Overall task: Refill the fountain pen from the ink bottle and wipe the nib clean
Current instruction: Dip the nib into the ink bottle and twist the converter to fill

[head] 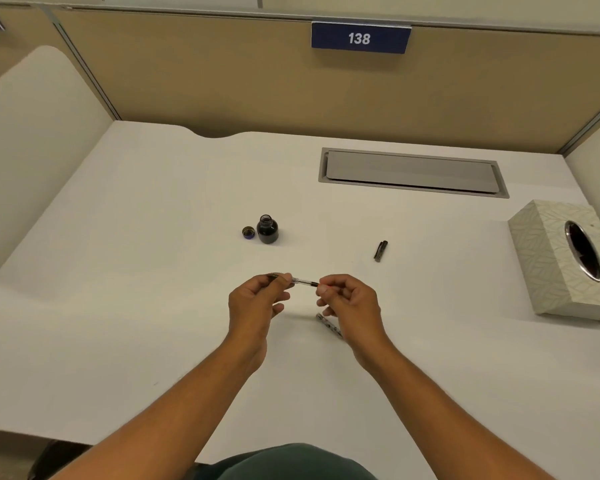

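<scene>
Pinching the pen [303, 282] level between both raised hands [257, 299].

Both forearms are bare from the bottom of the frame up to the wrists, with no sleeve, cuff, watch, bracelet or strap showing on either one. The left hand [257, 299] and the right hand [350, 303] are bare too, without gloves, and no ring can be made out on any finger, though the fingers are small in the view. At the bottom edge sits a dark green fabric garment [284, 460], probably a shirt or lap
</scene>
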